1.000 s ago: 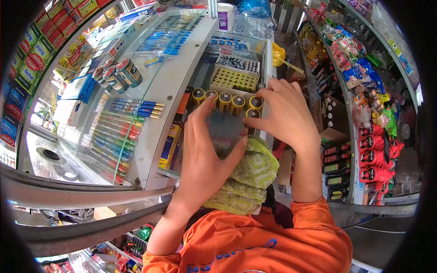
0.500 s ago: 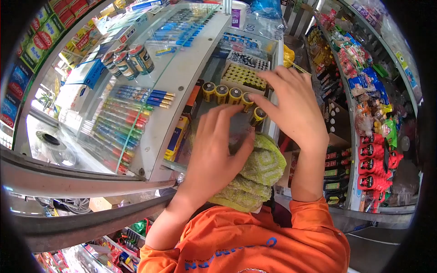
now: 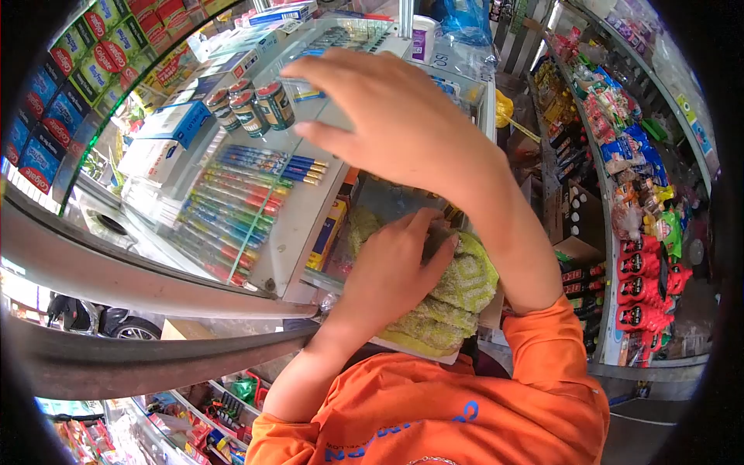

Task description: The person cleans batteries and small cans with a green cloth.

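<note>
My right hand (image 3: pixel 387 116) reaches across over the glass counter, thumb and fingers apart, nothing between them. Its fingertips are just right of a group of dark green cylindrical cans or large batteries (image 3: pixel 249 115) standing on the glass. My left hand (image 3: pixel 399 260) is low over the open display drawer, beside a green patterned towel (image 3: pixel 457 291). Its thumb and index finger are apart with nothing visible between them. My right arm hides most of the battery rows in the drawer.
Pencils and pens (image 3: pixel 240 201) lie under the glass left of the drawer. A yellow and blue box (image 3: pixel 328 232) stands at the drawer's left side. Shelves at right hold red bottles (image 3: pixel 639 291) and snack packets. A metal rail (image 3: pixel 155 283) crosses the lower left.
My right hand has moved left from the drawer's batteries to near the green cylinders on the glass. My left hand has shifted slightly down and right. The view has moved a little.
</note>
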A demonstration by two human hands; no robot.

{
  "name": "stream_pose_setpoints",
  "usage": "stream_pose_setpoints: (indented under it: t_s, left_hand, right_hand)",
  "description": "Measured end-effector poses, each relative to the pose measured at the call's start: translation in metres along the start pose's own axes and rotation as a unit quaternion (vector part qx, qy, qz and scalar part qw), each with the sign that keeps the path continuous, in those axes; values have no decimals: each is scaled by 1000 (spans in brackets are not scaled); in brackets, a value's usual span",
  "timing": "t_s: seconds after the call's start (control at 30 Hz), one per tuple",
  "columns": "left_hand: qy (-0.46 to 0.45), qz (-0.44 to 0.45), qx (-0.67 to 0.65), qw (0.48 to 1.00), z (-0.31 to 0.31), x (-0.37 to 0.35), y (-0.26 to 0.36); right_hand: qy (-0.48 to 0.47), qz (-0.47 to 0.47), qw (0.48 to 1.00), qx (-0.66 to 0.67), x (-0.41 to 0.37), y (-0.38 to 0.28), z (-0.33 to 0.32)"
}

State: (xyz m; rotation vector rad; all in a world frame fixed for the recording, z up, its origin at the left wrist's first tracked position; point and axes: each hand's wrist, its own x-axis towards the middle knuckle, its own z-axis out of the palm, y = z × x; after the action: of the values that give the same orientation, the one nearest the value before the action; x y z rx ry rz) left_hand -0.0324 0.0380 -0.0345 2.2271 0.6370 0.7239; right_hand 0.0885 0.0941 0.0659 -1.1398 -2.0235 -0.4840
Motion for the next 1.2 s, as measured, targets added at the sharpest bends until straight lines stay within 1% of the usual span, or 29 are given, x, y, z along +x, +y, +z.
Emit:
stream_pose_setpoints:
  t_s: [0.1, 0.13, 0.2, 0.23, 0.3, 0.33, 0.4, 0.43, 0.5, 0.53, 0.57, 0.6, 0.63, 0.67, 0.7, 0.73, 0.77, 0.8, 0.83, 0.9, 0.93, 0.97, 1.0, 1.03, 1.1, 1.17, 1.2]
  left_hand:
    - [21, 19, -15, 999, -3, 1, 6]
    - [16, 21, -12, 1000, -3, 1, 5]
    - [37, 28, 5, 999, -1, 1, 3]
    - [32, 31, 8, 999, -1, 1, 3]
    - [72, 46, 30, 996, 1, 1, 4]
    - [71, 47, 29, 996, 1, 2, 2]
    - [105, 75, 48, 990, 2, 2, -2]
    - [105, 73, 45, 991, 3, 2, -1]
    - [226, 53, 17, 972, 6, 2, 3]
    - [257, 76, 21, 963, 9, 1, -2]
    - [260, 72, 16, 963, 11, 1, -3]
    - [304, 93, 12, 948, 13, 2, -3]
    - [348, 113, 11, 931, 14, 2, -3]
    - [360, 85, -9, 929, 14, 0, -5]
    - [366, 80, -7, 927, 12, 0, -5]
    - [338, 75, -43, 937, 9, 1, -3]
    - [310, 71, -80, 945, 6, 0, -1]
    - [274, 74, -77, 956, -2, -3, 1]
    - [215, 51, -130, 966, -4, -5, -1]
    - [182, 50, -146, 971, -11, -5, -1]
    - [180, 50, -143, 972, -11, -6, 0]
    - [164, 40, -249, 954, -11, -5, 1]
    - [146, 31, -353, 924, -11, -4, 2]
    - [142, 35, -350, 925, -13, -4, 5]
    - [95, -48, -464, 880, -17, -6, 11]
    - [92, -46, -441, 892, -16, -5, 10]
    - [113, -59, -433, 892, -13, -4, 12]
  right_hand:
    - [0, -3, 1000, -24, 14, -3, 27]
    - [4, 1, 1000, -25, 20, -2, 35]
    - [-134, 69, 989, 0, 33, 3, 45]
    - [-129, 73, 989, -1, 35, 7, 46]
    - [-133, 94, 986, 25, 38, 10, 44]
    - [-133, 94, 986, 24, 36, 12, 41]
    - [-131, 97, 986, 24, 26, 11, 23]
    - [-135, 97, 986, 24, 19, 12, 14]
    - [-134, 114, 982, 72, 5, 17, -5]
    - [-141, 115, 981, 72, -4, 16, -15]
    - [-108, 145, 978, 103, -13, 14, -26]
    - [-73, 171, 973, 133, -22, 13, -35]
    - [-78, 167, 974, 134, -32, 13, -42]
    - [-78, 178, 969, 154, -41, 13, -47]
    - [-78, 188, 963, 175, -50, 13, -52]
    - [-83, 184, 963, 181, -58, 12, -57]
    - [-121, 171, 950, 230, -64, 10, -61]
    - [-158, 158, 934, 278, -69, 8, -64]
    - [-158, 153, 934, 281, -73, 4, -64]
    - [-139, 160, 940, 268, -81, -1, -65]
    - [-150, 179, 926, 296, -83, -1, -68]
    - [-145, 180, 927, 297, -84, 1, -68]
    - [-145, 168, 930, 292, -86, 4, -69]
    - [-144, 156, 935, 285, -87, 6, -69]
    - [-126, 165, 937, 282, -94, 4, -66]
    - [-111, 174, 938, 280, -98, -2, -69]
    - [-93, 212, 935, 268, -101, -6, -73]
